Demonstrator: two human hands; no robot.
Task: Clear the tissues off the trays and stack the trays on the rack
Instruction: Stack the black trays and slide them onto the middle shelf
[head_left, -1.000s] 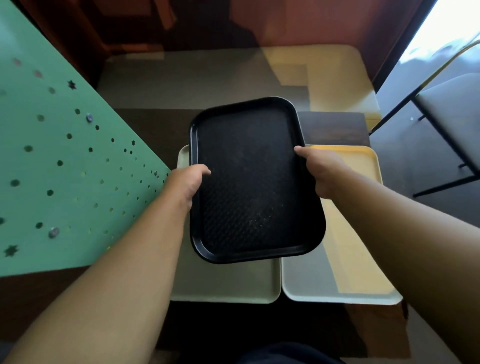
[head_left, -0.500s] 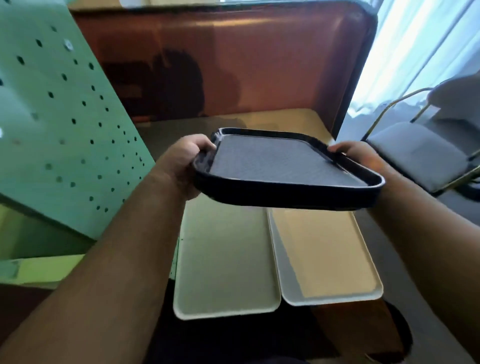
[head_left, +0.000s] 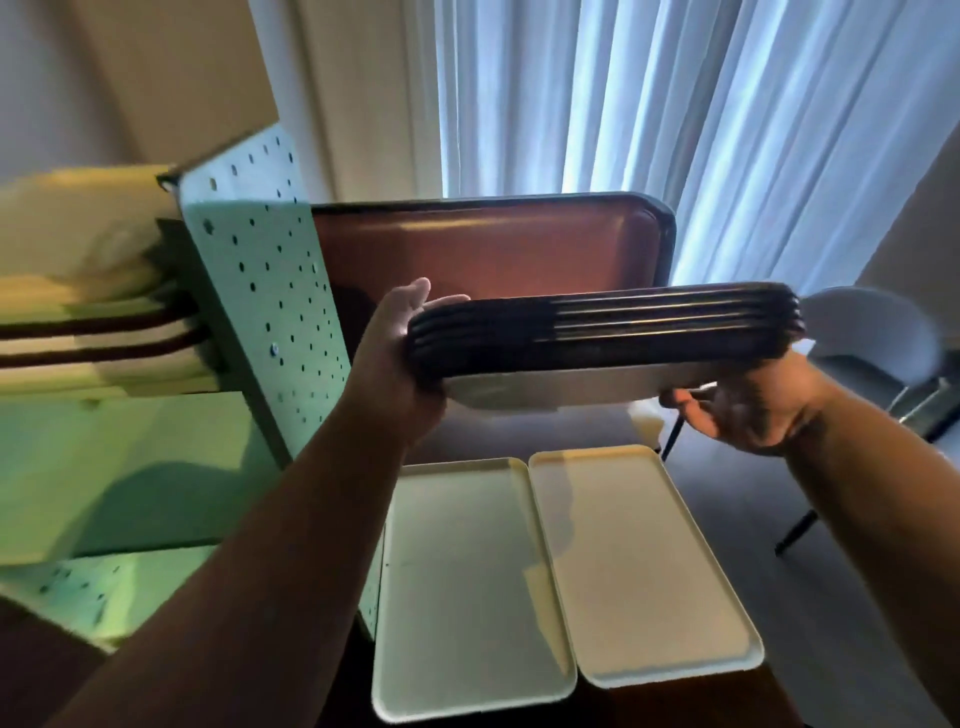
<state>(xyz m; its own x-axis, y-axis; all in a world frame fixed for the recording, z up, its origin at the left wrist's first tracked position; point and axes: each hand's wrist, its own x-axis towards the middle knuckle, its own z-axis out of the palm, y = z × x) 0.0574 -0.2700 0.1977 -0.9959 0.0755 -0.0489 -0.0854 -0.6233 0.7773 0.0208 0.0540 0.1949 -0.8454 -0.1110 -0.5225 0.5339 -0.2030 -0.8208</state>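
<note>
Left hand: the left hand (head_left: 400, 358) is closed on the left end of the black tray (head_left: 602, 332), thumb on top.
Right hand: the right hand (head_left: 753, 405) is cupped under the tray's right end.
Tray: held level at about the height of the green rack (head_left: 260, 291); motion blur multiplies its rim.
Progress: trays are already stacked in the rack; two pale trays (head_left: 467, 587) remain on the table, no tissues seen on them.
Room: white curtains (head_left: 623, 104), a chair at right.

Black tray (head_left: 597, 332) edge-on aloft, motion-blurred; two pale trays (head_left: 470, 587) (head_left: 639, 561) side by side below.
</note>
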